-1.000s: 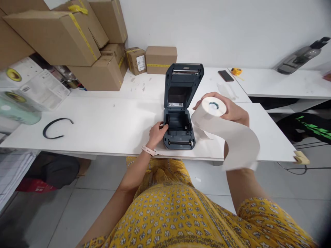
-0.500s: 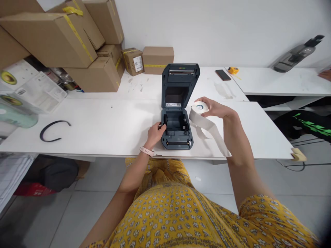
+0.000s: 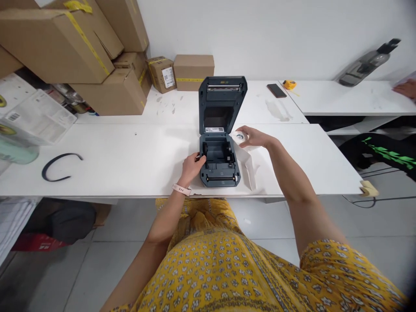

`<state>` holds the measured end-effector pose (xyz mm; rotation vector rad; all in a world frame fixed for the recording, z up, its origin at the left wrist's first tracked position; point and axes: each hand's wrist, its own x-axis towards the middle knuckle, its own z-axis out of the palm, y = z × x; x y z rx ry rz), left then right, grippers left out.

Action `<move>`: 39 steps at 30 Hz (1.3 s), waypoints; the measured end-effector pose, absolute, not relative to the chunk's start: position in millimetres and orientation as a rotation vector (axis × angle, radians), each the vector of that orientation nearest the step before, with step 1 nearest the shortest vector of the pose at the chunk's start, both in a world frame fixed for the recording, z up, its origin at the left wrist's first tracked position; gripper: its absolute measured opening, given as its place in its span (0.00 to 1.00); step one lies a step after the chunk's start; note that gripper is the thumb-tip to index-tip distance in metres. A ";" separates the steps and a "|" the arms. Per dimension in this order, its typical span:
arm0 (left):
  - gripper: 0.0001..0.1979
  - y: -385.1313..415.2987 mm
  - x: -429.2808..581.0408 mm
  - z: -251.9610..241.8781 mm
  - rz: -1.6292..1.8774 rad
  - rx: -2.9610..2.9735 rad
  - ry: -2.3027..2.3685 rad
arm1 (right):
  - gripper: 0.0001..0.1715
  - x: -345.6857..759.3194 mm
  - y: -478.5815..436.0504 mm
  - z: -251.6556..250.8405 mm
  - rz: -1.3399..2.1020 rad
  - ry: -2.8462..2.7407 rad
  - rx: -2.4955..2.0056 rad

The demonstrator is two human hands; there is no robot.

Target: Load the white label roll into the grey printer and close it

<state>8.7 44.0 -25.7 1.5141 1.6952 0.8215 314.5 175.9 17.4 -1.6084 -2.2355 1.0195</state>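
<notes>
A dark grey label printer (image 3: 218,178) stands on the white table with its lid raised and its inner bay bare. My left hand (image 3: 192,168) grips the printer's left side, thumb over the edge and fingers partly hidden. My right hand (image 3: 255,136) is closed around a white label roll (image 3: 239,138), just right of the printer's hinge area. From the roll a loose strip of labels (image 3: 248,169) trails down along the printer's right side toward the table's front edge. Whether the roll touches the printer I cannot tell.
Cardboard boxes (image 3: 97,93) are stacked at the back left, with a smaller box (image 3: 194,73) behind the printer. A black headband (image 3: 48,167) lies at left. Back right are a phone (image 3: 276,90), a yellow tape measure (image 3: 289,84) and a bottle (image 3: 365,65). Another person's hand (image 3: 406,89) shows far right.
My right hand has lowered the label roll and brought it left, closer to the printer. The trailing strip has swung left and folded. My left hand keeps its hold on the printer.
</notes>
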 end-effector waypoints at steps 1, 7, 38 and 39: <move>0.18 44.1 8.5 -26.1 0.827 1.519 1.693 | 0.50 318.2 173.2 18.4 1.036 -2.215 -1.574; 0.19 44.5 8.0 -29.7 0.854 1.508 1.683 | 0.32 372.5 149.1 18.3 1.107 -1.713 -1.343; 0.22 47.1 6.7 -41.1 0.924 1.440 1.636 | 0.54 386.2 78.7 -60.4 0.573 -1.089 -1.717; 0.22 47.0 6.5 -40.9 0.925 1.444 1.630 | 0.54 390.4 73.1 -51.8 0.596 -1.035 -1.681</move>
